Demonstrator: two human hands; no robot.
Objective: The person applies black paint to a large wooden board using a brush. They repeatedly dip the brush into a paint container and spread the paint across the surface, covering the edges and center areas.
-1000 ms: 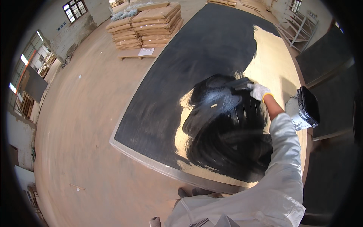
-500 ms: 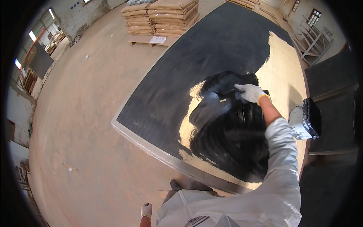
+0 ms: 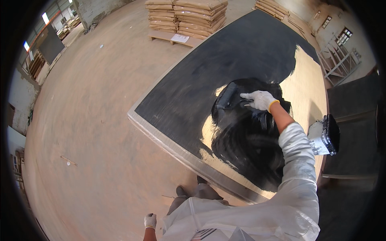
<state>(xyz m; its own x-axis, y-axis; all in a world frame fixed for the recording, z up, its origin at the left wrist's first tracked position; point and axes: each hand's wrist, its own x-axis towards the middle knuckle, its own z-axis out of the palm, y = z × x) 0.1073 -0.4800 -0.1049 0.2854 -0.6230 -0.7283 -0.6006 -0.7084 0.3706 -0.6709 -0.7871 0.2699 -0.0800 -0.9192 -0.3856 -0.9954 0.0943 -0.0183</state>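
My right hand (image 3: 259, 100), in a white knit glove with a yellow cuff, is over wet black coating (image 3: 249, 136) on a large pale board (image 3: 307, 80). Its index finger stretches out, and the hand seems closed on a black-smeared spreader (image 3: 228, 96), which blends into the coating; its exact shape is hard to make out. Dull black covers the board's far and left parts, while pale bare patches show at the right and along the near edge. Low at my side hangs my left hand (image 3: 150, 221), also gloved, its fingers curled with nothing visible in them.
A white bucket (image 3: 317, 136) with a black-smeared rim lies tipped on the board's right side. Dark panels (image 3: 350, 140) stand beyond that edge. Stacked brown paper sacks (image 3: 201, 18) rest on a pallet at the back; a metal frame (image 3: 339, 64) stands far right.
My right hand has moved slightly left across the board with the spreader, which has swung toward the far left of the wet patch. My left hand still hangs down.
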